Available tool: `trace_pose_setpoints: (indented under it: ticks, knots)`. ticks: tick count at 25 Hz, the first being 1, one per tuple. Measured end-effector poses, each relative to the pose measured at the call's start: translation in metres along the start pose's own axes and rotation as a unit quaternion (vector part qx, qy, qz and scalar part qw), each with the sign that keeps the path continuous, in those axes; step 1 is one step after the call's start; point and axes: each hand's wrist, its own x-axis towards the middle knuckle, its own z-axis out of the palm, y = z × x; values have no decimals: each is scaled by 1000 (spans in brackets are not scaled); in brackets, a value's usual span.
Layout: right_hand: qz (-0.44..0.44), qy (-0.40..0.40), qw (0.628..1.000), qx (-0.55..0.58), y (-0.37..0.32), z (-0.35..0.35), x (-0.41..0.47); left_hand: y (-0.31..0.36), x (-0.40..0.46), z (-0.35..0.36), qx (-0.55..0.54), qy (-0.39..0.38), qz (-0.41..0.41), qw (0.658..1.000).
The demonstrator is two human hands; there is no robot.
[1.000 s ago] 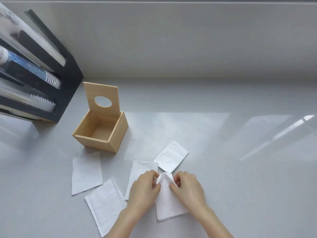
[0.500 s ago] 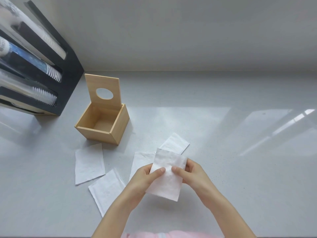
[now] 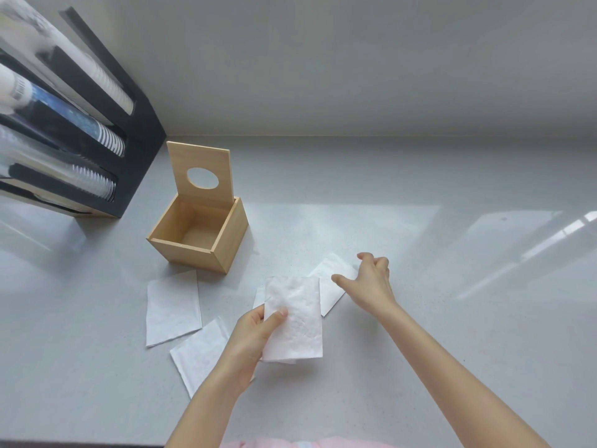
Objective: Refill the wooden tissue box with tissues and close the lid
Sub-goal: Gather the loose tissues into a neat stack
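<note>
Left hand (image 3: 250,334) grip clamped on tissue (image 3: 295,318); right hand (image 3: 368,282) grip apart

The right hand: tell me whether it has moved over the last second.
Yes. The right hand has let go of the held white tissue and moved right and away, toward the far white tissue on the counter, judged against the open wooden tissue box.

Grey counter (image 3: 371,195) under wooden tissue box (image 3: 206,244), loose tissues (image 3: 172,307), black rack (image 3: 142,137).
</note>
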Motion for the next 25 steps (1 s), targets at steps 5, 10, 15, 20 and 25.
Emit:
trace_pose_setpoints:
  ticks: [5,10,15,20,25]
  knots:
    - [5,-8,999,-40,7,15,4,2,-1,-2,-17,15,5,1000]
    - [-4,-1,999,-45,11,16,4,4,2,-4,-17,17,1,1000]
    - [-56,63,996,18,19,26,-13,1,0,-6,-19,27,8,999]
    - [-31,47,957,283,12,3,-31,2,-1,-8,-50,21,20,998]
    - [-37,-31,905,424,1,-22,-48,3,-1,-8,-69,-1,23,997]
